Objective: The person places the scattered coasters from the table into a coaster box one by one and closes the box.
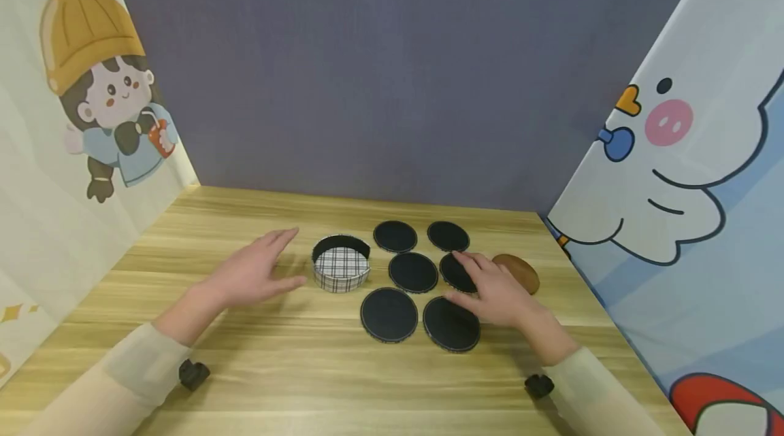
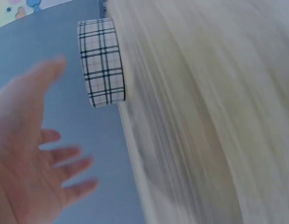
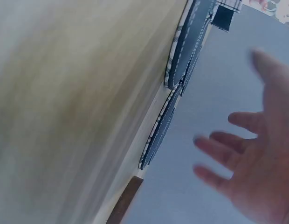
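Note:
A round, shallow plaid holder (image 1: pixel 341 279) with a black inner wall sits on the table. Just left of it, my left hand (image 1: pixel 251 271) hovers with fingers extended and nothing in it. In the left wrist view, a gap shows between those fingers and the plaid side of the holder (image 2: pixel 101 65). Several black round coasters (image 1: pixel 388 314) with stitched edges lie flat in two columns right of the holder. Over the right column is my right hand (image 1: pixel 499 293), its fingers spread and holding nothing. That hand partly covers two coasters. The right wrist view shows plaid edging under the coasters (image 3: pixel 158 133).
A brown oval object (image 1: pixel 519 273) lies on the wood-grain table (image 1: pixel 294 368) just beyond the right hand, partly hidden by it. A grey panel (image 1: pixel 367 82) closes off the back. Cartoon-printed panels stand along both sides.

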A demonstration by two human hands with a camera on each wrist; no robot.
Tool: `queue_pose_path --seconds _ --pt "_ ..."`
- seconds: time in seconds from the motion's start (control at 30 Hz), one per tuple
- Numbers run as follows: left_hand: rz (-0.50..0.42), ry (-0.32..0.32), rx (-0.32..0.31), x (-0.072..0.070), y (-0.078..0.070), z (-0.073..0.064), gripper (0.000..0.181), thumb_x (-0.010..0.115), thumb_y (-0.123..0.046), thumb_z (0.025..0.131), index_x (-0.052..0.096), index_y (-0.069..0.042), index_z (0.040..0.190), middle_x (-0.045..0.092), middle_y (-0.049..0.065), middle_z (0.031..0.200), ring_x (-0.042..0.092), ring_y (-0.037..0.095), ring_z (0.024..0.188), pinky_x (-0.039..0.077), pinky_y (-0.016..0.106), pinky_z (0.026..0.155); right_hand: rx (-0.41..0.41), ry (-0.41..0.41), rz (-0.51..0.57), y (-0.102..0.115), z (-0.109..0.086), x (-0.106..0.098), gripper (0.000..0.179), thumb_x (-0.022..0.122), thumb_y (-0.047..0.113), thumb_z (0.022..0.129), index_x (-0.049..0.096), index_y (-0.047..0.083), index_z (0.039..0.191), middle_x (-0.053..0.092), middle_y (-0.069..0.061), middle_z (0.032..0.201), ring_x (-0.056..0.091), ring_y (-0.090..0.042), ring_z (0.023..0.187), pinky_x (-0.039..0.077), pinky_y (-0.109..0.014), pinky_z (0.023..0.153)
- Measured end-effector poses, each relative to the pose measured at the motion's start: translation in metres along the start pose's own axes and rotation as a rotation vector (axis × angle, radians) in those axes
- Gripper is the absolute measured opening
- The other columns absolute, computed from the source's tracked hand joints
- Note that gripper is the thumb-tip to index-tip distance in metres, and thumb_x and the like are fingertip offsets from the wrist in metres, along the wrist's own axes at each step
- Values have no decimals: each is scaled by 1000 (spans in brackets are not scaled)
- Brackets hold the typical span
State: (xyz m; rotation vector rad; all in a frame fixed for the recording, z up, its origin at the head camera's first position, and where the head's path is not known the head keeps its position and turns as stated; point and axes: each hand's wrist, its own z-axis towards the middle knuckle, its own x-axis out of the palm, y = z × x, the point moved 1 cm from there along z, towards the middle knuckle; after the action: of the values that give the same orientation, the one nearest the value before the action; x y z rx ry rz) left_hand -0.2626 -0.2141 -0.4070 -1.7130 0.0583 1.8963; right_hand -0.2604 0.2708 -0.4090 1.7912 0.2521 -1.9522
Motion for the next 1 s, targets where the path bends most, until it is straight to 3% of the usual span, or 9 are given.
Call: queue_pose_path --seconds 0.07,0.17,0.37,0.6,0.83,1.0 --pt "-152 6 0 2 2 5 96 76 -53 102 32 -4 172 44 28 168 53 51 146 47 66 117 0 -24 43 -2 -2 -2 75 71 52 106 47 13 166 54 -19 162 70 -36 129 58 -55 101" --pt "-337 48 -14 7 5 14 92 79 -44 102 32 -4 171 49 27 163 58 49 141 53 62 112 7 -35 96 -4 -6 -6 63 74 41 106 57 13 159 61 -15 154 75 -27 114 62 -41 82" --pt "-462 138 -77 18 9 35 109 84 -55 96 24 -9 175 47 26 163 58 45 142 54 60 112 -28 -40 84 -7 -13 -8 53 75 34 106 63 10 151 66 -10 141 75 -23 107 59 -33 77" --pt "-488 187 -96 31 4 52 118 87 -57 91 19 -10 176 43 27 158 64 36 129 54 57 111 -18 -41 87 -8 -19 -6 52 76 32 105 64 10 151 67 -10 138 75 -25 107 57 -30 75" --pt "-476 190 -113 36 1 55 118 90 -56 89 23 -11 175 46 25 144 66 28 114 58 41 95 -17 -41 69 -9 -20 -5 52 76 34 105 64 11 151 67 -8 140 76 -22 107 58 -34 78" --pt "-466 191 -111 40 1 56 118 91 -55 88 24 -10 175 46 27 141 66 29 112 59 43 96 -18 -24 82 -9 -23 -5 53 75 33 106 63 10 152 68 -10 139 77 -23 107 59 -35 79"
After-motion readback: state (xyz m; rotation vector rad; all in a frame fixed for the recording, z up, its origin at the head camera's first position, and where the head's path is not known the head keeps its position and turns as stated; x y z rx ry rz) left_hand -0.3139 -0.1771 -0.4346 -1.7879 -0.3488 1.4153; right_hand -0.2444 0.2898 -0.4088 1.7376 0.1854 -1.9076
